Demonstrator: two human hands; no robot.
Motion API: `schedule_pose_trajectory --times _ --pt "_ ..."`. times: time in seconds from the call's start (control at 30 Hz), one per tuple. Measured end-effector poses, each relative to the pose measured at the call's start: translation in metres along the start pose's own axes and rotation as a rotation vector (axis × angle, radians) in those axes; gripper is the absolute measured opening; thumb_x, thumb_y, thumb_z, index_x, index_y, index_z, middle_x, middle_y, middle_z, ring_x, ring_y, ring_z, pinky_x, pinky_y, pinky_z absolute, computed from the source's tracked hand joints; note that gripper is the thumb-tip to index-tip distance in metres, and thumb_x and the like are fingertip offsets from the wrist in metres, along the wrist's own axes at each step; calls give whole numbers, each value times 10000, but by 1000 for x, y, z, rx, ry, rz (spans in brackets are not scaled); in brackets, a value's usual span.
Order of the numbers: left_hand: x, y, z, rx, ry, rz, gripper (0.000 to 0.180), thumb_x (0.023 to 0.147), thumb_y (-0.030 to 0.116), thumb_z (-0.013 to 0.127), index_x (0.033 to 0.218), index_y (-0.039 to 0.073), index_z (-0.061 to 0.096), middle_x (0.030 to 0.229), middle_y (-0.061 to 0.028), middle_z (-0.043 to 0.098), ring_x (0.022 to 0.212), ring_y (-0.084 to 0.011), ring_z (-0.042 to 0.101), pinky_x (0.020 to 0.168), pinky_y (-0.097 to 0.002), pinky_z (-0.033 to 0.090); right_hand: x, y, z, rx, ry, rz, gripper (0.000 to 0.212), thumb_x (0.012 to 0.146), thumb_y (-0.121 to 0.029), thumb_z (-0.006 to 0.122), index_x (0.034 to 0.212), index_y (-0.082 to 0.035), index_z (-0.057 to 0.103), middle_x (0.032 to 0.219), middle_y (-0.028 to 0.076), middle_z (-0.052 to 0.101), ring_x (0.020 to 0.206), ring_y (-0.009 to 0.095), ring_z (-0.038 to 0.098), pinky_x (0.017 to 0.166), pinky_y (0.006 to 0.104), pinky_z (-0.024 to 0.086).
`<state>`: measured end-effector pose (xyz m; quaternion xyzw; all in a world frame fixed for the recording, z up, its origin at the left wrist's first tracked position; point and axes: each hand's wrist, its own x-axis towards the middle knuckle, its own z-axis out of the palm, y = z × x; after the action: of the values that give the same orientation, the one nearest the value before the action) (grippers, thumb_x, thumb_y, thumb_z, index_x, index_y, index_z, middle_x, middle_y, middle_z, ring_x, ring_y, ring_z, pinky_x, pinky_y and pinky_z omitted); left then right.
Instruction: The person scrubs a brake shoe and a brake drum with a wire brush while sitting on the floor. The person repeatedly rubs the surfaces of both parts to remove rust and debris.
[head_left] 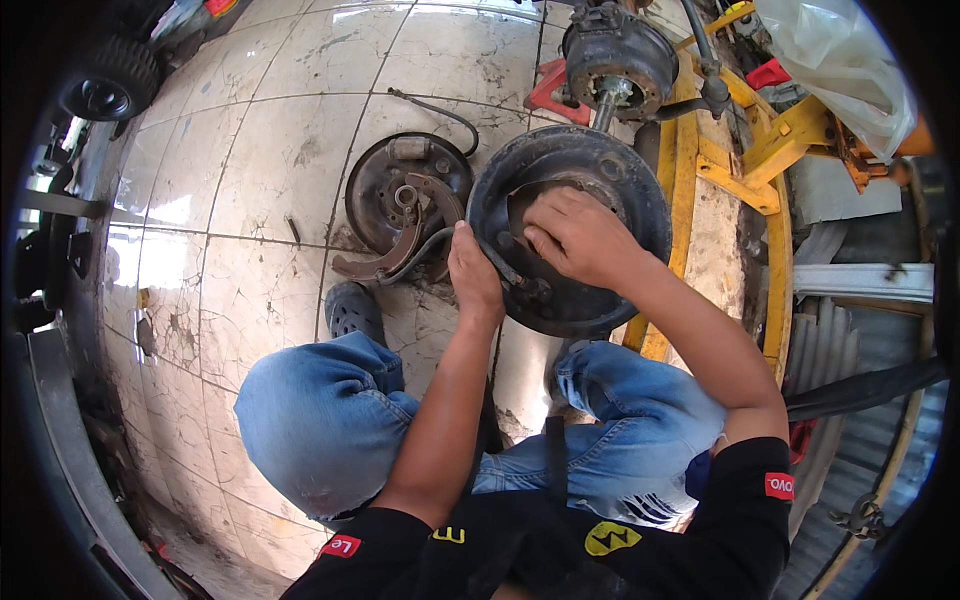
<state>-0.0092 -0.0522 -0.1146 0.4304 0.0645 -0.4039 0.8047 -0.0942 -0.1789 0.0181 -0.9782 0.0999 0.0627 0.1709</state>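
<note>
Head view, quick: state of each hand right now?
Left hand: at the black plate's left rim; its grip cannot be told.
Right hand: curled over the plate; whether it holds anything cannot be told.

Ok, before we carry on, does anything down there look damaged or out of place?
Yes: the floor tiles are webbed with cracks left of the clog. Also, a curved brake shoe juts askew past the rim of the round black plate on the floor, though it may just be resting there.
</note>
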Motion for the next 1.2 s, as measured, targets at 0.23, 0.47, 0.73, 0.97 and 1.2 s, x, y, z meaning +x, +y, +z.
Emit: schedule_pose_trajectory --times 0.23,0.47,0.73,0.97,1.2 --pt "0 15 7 0 -17 -6 495 1027 369 358 1190 -47 573 1123 -115 619 1000 -181 598 894 -318 467 -12 0 35 -302 33 -99 492 989 -296 454 1376 7 463 1487 159 401 1414 342 310 1155 457 270" --pt "5 14 9 -56 -50 -46 515 981 449 415 1195 8 576 1095 -101 647 968 -222 647 852 -343 519 -21 -6 29 -454 -5 -110 491 991 -272 435 1397 2 448 1502 166 383 1411 339 319 1151 469 272" --pt "13 3 9 -45 69 -104 559 999 421 366 1220 -52 567 1158 -133 622 1035 -237 596 925 -346 454 -43 -12 29 -445 -147 -118 507 986 -260 422 1424 -5 421 1500 168 392 1417 333 317 1148 493 272" --pt "18 -5 9 -34 73 -46 582 1011 422 373 1223 -88 555 1162 -152 607 1043 -223 562 935 -324 423 -5 2 32 -375 40 17 519 980 -299 397 1406 -8 457 1510 143 390 1433 304 296 1163 482 240" --pt "2 7 21 50 56 -9 555 1023 401 360 1178 -88 572 1123 -150 622 1018 -211 576 926 -318 434 -41 -13 14 -466 -121 -109 561 923 -288 446 1397 13 451 1498 144 405 1419 302 319 1162 500 226"
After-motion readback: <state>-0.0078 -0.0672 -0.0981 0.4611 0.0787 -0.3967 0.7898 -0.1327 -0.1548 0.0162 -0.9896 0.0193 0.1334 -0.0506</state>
